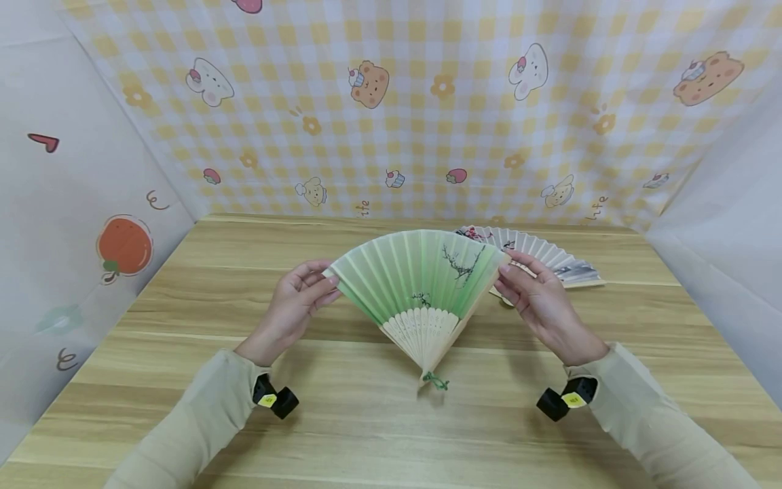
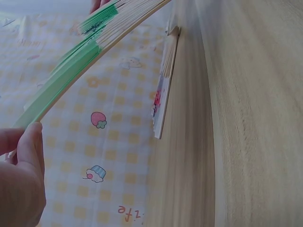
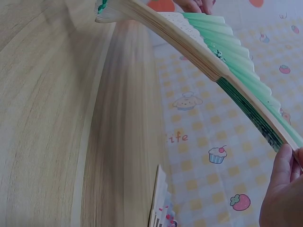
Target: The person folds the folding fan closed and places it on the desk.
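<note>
Green fan (image 1: 415,285) is pinched by the left hand (image 1: 290,309) and right hand (image 1: 546,309). It partly hides a white fan (image 1: 544,251) behind.

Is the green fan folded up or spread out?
Partly spread: the green fan forms a wedge between left hand and right hand, but some ribs on the right side are stacked together.

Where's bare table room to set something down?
The wooden table is bare up front, between the beige sleeves, and left of the left hand. It's crowded back right: a white pleated fan behind the green pleated fan.
</note>
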{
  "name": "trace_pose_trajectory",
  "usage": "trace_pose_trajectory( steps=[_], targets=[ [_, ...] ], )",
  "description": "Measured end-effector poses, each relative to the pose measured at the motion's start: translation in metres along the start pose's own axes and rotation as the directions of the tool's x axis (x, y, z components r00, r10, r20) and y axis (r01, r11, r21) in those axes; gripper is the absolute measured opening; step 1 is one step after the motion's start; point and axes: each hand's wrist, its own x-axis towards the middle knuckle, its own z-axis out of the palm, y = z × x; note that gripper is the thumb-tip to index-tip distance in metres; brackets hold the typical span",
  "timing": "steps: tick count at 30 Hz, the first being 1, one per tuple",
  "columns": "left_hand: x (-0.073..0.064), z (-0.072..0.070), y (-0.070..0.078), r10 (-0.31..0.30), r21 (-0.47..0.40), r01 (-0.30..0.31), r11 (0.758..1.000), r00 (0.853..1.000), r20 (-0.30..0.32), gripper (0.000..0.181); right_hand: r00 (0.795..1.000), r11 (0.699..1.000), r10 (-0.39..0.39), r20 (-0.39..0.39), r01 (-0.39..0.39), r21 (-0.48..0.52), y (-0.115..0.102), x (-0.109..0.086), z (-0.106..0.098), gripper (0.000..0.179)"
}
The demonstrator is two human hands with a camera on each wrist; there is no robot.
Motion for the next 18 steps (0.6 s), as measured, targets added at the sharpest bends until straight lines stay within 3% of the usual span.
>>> trace_pose_trajectory(
  steps=[18],
  targets=[
    [-0.0003, 0.0071, -0.0046, -0.011, 0.047, 0.009, 0.999, 0.999, 0.036, 0.020, 1.000, 1.000, 0.006, 0.028, -0.006, -0.015, -0.0003, -0.0039, 0.0049, 0.022]
  ],
)
